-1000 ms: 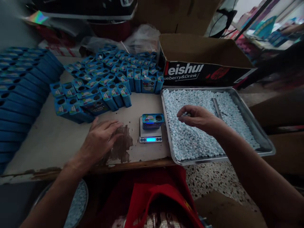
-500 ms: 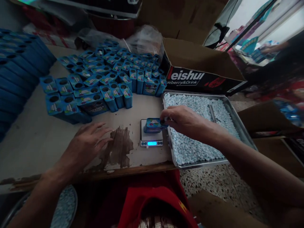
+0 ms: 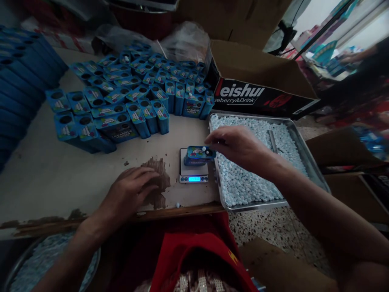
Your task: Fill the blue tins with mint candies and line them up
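A blue candy box [image 3: 194, 156], lettered "CARAMELO", stands on a small digital scale [image 3: 185, 172] with a lit blue display. Two pale candies [image 3: 205, 150] show at the round hole in its top. My right hand [image 3: 232, 142] hovers at that hole, its fingertips pinched together; what they hold, if anything, is hidden. Beside the scale on the right, a metal tray [image 3: 223, 202] carries a layer of pale blue and white candies [image 3: 249, 182]. My left hand [image 3: 132, 188] is held low over the table left of the scale, fingers apart, holding nothing.
Several blue boxes [image 3: 121, 127] stand in rows behind the scale, with another stack [image 3: 21, 81] at far left. A black carton [image 3: 261, 93] sits behind the tray. One loose candy [image 3: 178, 205] lies near the table edge [image 3: 188, 210]. A bowl [image 3: 97, 259] of candies is below left.
My left hand has moved right, toward the scale. Candies now show at the box's hole, below my right fingertips. A loose candy now appears near the table edge. The view has shifted slightly.
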{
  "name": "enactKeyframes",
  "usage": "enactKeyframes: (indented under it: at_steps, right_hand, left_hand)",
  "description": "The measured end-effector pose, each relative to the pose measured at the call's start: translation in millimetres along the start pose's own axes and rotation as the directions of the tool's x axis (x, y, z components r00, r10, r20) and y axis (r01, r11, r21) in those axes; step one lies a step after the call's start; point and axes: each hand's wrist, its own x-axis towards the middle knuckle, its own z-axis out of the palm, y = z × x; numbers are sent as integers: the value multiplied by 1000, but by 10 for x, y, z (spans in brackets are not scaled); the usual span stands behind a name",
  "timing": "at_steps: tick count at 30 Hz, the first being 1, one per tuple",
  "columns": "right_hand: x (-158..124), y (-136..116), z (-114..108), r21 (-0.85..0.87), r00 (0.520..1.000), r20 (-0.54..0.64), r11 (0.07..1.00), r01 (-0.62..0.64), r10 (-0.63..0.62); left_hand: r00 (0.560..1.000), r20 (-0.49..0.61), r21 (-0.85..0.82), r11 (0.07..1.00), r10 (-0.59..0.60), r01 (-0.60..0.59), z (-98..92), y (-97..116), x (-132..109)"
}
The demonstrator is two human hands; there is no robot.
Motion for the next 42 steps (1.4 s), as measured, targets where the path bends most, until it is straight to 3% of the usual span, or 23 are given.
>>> enactKeyframes:
  at_steps: [3, 6, 9, 11, 13, 16, 19, 21, 24, 29, 32, 35, 37, 39, 42]
  right_hand:
    - [-96, 219, -30, 321, 988, -78, 941, -104, 136]
    - [-306, 559, -62, 606, 912, -101, 752, -260, 397]
    - [-581, 805, -42, 765, 822, -15, 536, -357, 570]
    - [-750, 822, 10, 793, 817, 90, 455, -405, 570]
    - [-883, 716, 97, 758, 847, 170, 483, -439, 504]
    - [-1012, 424, 301, 574, 896, 253, 689, -443, 366]
    - [-1069, 162, 545, 335, 917, 327, 880, -337, 227]
    - [-1062, 81, 672, 244, 928, 340, 939, -244, 153]
    - [-989, 111, 728, 240, 927, 333, 936, -259, 171]
    - [-856, 284, 497, 509, 884, 388, 740, -440, 259]
    - [-772, 289, 327, 569, 914, 253, 715, -405, 316]
    - [-617, 237, 260, 516, 950, -47, 822, -243, 310]
    - [-490, 214, 277, 446, 949, -177, 880, -160, 262]
    - [-379, 217, 322, 413, 948, -225, 903, -117, 225]
    - [-277, 262, 399, 420, 960, -207, 903, -87, 189]
  left_hand:
    - [998, -21, -81, 995, 58, -59, 84, 126, -48]
    - [989, 46, -218, 968, 138, -125, 172, 290, -43]
    - [959, 189, -328, 934, 213, -143, 252, 425, -12]
    - [927, 270, -339, 927, 261, -162, 293, 470, 7]
    - [909, 305, -325, 928, 285, -182, 329, 474, 15]
    - [920, 286, -300, 937, 269, -180, 383, 438, -4]
    - [934, 259, -279, 945, 246, -172, 426, 413, -41]
    - [936, 247, -256, 948, 251, -187, 438, 417, -59]
    - [940, 214, -202, 954, 264, -222, 438, 446, -70]
    - [947, 166, -124, 958, 276, -258, 457, 480, -110]
    - [955, 113, -91, 960, 274, -264, 482, 484, -135]
    - [963, 23, -59, 962, 269, -267, 489, 485, -132]
    - [960, -21, -18, 960, 278, -279, 483, 479, -126]
    - [957, -49, 23, 958, 285, -285, 474, 461, -135]
    - [971, -63, 28, 973, 231, -229, 451, 426, -171]
